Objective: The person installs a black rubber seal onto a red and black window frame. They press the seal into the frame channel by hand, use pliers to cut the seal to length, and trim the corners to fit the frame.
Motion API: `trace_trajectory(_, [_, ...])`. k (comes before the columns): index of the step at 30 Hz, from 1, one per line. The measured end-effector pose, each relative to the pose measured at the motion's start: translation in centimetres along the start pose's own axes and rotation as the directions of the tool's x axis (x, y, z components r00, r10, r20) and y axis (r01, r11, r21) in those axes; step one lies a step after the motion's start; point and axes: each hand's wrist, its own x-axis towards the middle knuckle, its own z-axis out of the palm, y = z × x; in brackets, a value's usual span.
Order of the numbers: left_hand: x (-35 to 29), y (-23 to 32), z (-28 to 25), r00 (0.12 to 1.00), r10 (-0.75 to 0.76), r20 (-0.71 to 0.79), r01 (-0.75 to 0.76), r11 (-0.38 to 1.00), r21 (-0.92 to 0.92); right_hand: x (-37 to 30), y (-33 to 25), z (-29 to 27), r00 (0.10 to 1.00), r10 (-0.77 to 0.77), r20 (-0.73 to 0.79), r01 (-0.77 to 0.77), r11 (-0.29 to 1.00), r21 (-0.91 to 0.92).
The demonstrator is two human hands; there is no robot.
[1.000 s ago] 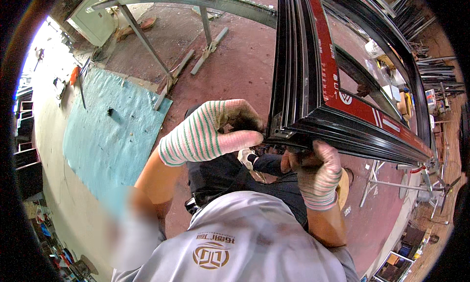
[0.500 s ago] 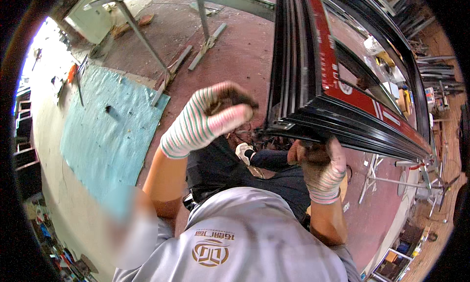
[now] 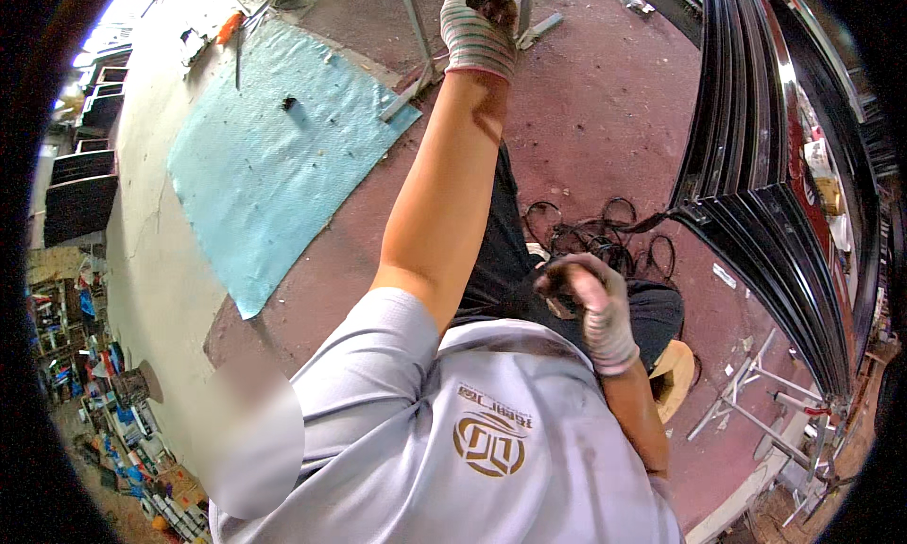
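My left hand (image 3: pixel 480 32), in a striped knit glove with darkened fingers, is stretched far forward between two grey legs of a metal stand (image 3: pixel 413 20). Its fingers are curled in; what they close on, if anything, cannot be made out. Low in front of my lap, my right hand (image 3: pixel 605 310) is bent with fingers loosely closed, and its shadowed inside hides any small thing there. Apart from both hands, a stack of black metal frame profiles (image 3: pixel 756 199) with a mitred corner and red film stands at the right.
A light blue sheet (image 3: pixel 283 157) with a dark bit on it covers the floor at left. Black cable (image 3: pixel 614 242) lies tangled beyond my knees. A thin metal stand (image 3: pixel 746 402) is at lower right. Tools and clutter (image 3: pixel 123 421) line the lower left.
My left hand has reached forward, away from the profiles. The right hand has left the profile corner and dropped towards my lap. The view has swung left, so the profiles appear farther right.
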Motion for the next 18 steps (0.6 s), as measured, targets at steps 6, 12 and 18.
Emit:
trace_trajectory(6, [-0.7, -2.0, 3.0, 0.804, 0.068, -0.591, 0.075, 0.974, 0.215, 3.0, 1.4, 5.8, 0.65, -0.298, 0.699, 0.722, 0.529, -0.446])
trace_trajectory(12, [0.8, -0.8, 4.3, 0.811, 0.071, -0.581, 0.116, 0.954, 0.278, 0.4, -4.4, 9.0, 0.464, -0.143, 0.874, 0.71, 0.65, -0.271])
trace_trajectory(18, [2.3, -4.0, 21.0, 0.957, 0.29, -0.014, -0.155, 0.551, 0.82, -1.3, -1.9, -0.9, 0.841, -0.482, 0.244, 0.477, 0.875, 0.084])
